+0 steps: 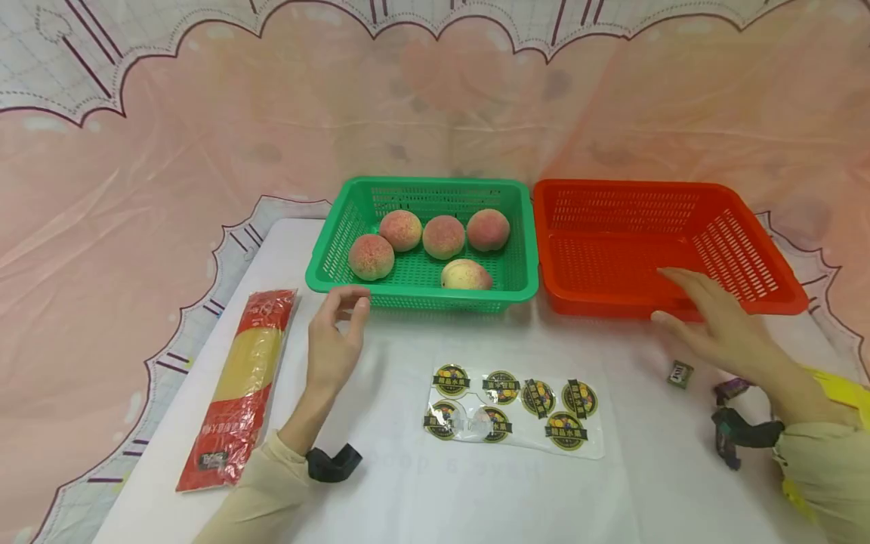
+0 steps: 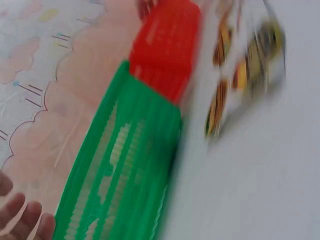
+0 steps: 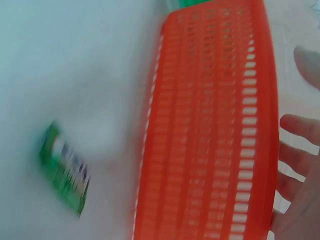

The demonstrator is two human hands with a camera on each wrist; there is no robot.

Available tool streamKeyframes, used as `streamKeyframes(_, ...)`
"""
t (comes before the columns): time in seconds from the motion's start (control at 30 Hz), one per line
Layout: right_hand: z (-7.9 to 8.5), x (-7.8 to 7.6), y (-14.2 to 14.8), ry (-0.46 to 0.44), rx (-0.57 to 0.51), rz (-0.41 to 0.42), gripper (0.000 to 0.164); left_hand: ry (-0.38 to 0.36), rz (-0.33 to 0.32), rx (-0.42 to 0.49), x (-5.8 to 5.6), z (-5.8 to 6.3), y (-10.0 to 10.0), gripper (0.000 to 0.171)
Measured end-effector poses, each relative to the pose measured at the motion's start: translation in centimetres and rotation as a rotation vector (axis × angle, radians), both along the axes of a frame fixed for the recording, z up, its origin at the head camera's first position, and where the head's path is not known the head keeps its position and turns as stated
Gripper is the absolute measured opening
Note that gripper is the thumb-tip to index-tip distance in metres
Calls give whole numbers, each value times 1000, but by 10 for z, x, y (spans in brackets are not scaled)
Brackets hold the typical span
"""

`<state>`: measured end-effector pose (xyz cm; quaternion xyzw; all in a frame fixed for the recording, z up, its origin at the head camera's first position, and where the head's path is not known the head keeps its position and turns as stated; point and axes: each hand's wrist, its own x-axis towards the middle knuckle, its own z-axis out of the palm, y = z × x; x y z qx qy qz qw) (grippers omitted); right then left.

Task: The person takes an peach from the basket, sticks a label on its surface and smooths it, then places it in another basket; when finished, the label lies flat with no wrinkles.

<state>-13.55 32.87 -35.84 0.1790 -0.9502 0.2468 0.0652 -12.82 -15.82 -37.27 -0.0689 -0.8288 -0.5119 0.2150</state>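
My left hand [image 1: 336, 336] is at the front left corner of a green basket [image 1: 435, 301], its fingers loosely bent and holding nothing; whether the fingertips touch the rim I cannot tell. Inside the basket lie several peaches [image 1: 444, 237], one of them paler and near the front wall. My right hand [image 1: 730, 340] reaches over the front rim of a red basket [image 1: 625, 307], thumb and fingers apart with nothing between them. In the right wrist view its fingers [image 3: 297, 127] are spread beside the red rim. The two baskets stand side by side.
A sheet of round fruit stickers [image 1: 519, 442] lies in the middle of the white table. A red and yellow packet [image 1: 245, 378] lies at the left. By my right wrist are a small green packet [image 1: 680, 374] and a purple one [image 1: 732, 388]. A patterned cloth hangs behind.
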Motion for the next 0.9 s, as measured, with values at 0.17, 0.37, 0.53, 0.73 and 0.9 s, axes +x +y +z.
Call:
streamKeyframes(0.17,8,-6,-18,-56,-117,2,58,-319,-105,654,13,-8,23,26)
streamKeyframes(0.37,11,-23,-47,-84,-209,27,47,-471,-140,1221,8,-11,50,12)
streamKeyframes(0.53,16,-42,-82,-177,-326,89,42,-418,-124,1409,-2,-12,72,20)
streamKeyframes(0.73,26,-64,-125,-237,-379,192,41,-359,-76,1460,-11,-11,86,22)
streamKeyframes(0.9,31,-84,-155,-283,-351,257,43,-335,-22,1470,-13,-11,89,21)
